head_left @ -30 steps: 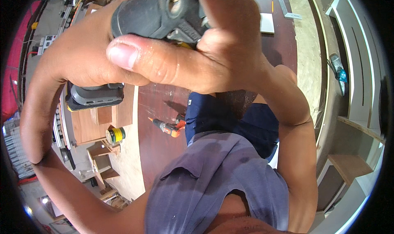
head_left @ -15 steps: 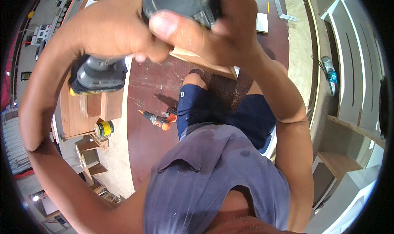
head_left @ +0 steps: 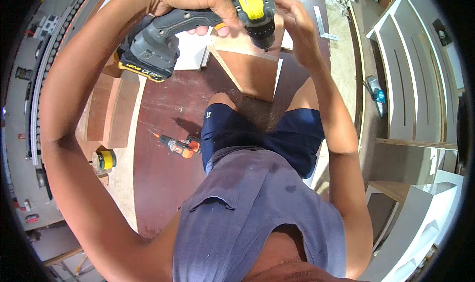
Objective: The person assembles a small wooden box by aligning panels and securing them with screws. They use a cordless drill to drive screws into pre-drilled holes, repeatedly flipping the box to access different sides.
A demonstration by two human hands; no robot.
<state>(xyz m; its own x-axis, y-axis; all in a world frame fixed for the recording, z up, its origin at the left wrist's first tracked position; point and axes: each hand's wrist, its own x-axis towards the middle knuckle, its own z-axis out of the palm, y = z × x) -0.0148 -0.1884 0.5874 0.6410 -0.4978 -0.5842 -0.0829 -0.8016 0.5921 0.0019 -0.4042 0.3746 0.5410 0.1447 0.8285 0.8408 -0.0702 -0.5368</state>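
Note:
My left hand (head_left: 200,0) is closed around the handle of a black and yellow cordless drill (head_left: 251,7), with its battery at the left. The drill's chuck points down over a brown wooden box-like piece (head_left: 247,71) standing between my knees; whether its tip touches the wood cannot be made out. Beside the drill's head, my right hand (head_left: 299,29) has its fingers loosely bent and apart, with nothing visible in them. Its fingertips lie close to the drill body, and contact is unclear.
A second, orange and black drill (head_left: 179,146) lies on the dark red tabletop (head_left: 158,183). White boards (head_left: 192,54) lie beyond it, and a metal square (head_left: 324,27) at far right. A yellow-labelled can (head_left: 105,161) stands left, white cabinets (head_left: 420,79) right.
The drill has turned, so its chuck now shows pointing down over the wood. My right hand has come off the drill to its right side. More of the wooden piece shows.

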